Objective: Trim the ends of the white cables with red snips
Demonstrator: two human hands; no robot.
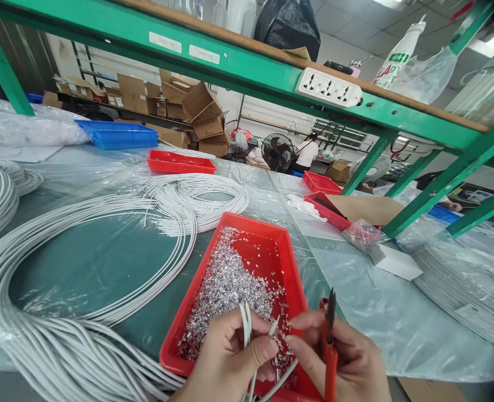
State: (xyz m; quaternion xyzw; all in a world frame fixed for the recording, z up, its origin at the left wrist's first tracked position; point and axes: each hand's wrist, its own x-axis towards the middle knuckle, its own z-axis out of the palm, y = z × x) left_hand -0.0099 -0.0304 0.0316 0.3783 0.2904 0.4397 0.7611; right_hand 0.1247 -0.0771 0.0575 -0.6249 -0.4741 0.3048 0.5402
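My left hand (238,354) is closed on a few white cables (247,326), which stick up between thumb and fingers. One cable end (274,325) points toward my other hand. My right hand (343,357) holds red-handled scissors (331,357) against the palm, their dark pointed blade upward. Its thumb and forefinger come close together beside the cable end; whether they pinch anything is too small to tell. Both hands are over the near end of a red tray (295,262). Inside it lies a heap of small silvery foil scraps (234,273).
Large coils of white cable (75,220) cover the left of the plastic-covered table. Behind stand a second red tray (180,162) and a blue tray (119,135). A green shelf frame (247,70) with a power strip (328,87) crosses above. A person (308,152) is far back.
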